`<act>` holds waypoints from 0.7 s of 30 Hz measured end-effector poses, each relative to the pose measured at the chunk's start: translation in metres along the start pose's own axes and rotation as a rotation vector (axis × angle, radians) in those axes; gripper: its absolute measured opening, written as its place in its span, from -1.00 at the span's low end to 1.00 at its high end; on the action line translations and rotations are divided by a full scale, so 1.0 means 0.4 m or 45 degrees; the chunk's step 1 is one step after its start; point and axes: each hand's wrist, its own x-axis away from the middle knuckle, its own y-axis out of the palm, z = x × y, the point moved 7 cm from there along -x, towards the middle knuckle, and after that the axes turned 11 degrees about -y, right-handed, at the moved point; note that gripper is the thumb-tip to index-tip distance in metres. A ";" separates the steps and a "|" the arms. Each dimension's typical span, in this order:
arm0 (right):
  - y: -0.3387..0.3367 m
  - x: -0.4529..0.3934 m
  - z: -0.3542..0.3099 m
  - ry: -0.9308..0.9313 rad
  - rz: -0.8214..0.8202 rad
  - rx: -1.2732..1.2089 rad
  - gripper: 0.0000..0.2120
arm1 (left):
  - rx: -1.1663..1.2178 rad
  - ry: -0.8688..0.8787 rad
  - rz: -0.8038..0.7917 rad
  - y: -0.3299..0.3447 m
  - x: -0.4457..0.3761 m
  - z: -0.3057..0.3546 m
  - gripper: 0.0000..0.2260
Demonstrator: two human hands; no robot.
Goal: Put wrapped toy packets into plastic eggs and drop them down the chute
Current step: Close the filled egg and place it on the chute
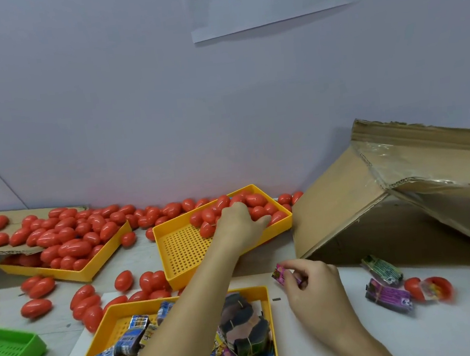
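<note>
**Left hand among the eggs, right hand holding a packet**

The left hand (240, 221) reaches into the yellow tray (183, 251), fingers curled over red plastic eggs (255, 201); whether its grip has closed on one is unclear. The right hand (314, 289) pinches a pink wrapped packet (280, 273) above the bench (450, 329). Packet printing is unreadable.

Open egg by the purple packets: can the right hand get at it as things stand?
Probably yes. The open egg lies on bare table right of the right hand, nothing between. But that hand already pinches a pink packet, so its fingers aren't free.
</note>
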 end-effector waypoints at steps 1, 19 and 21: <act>0.000 -0.001 0.000 -0.007 0.003 0.005 -0.73 | 0.013 -0.014 -0.002 0.008 -0.008 -0.002 -0.62; 0.005 0.012 -0.020 -0.001 -0.062 0.078 -0.79 | 1.548 0.033 -0.114 -0.050 0.298 -0.095 -0.53; 0.005 0.010 -0.017 0.023 -0.057 0.059 -0.78 | 1.941 0.029 -0.413 -0.023 0.315 -0.084 -0.46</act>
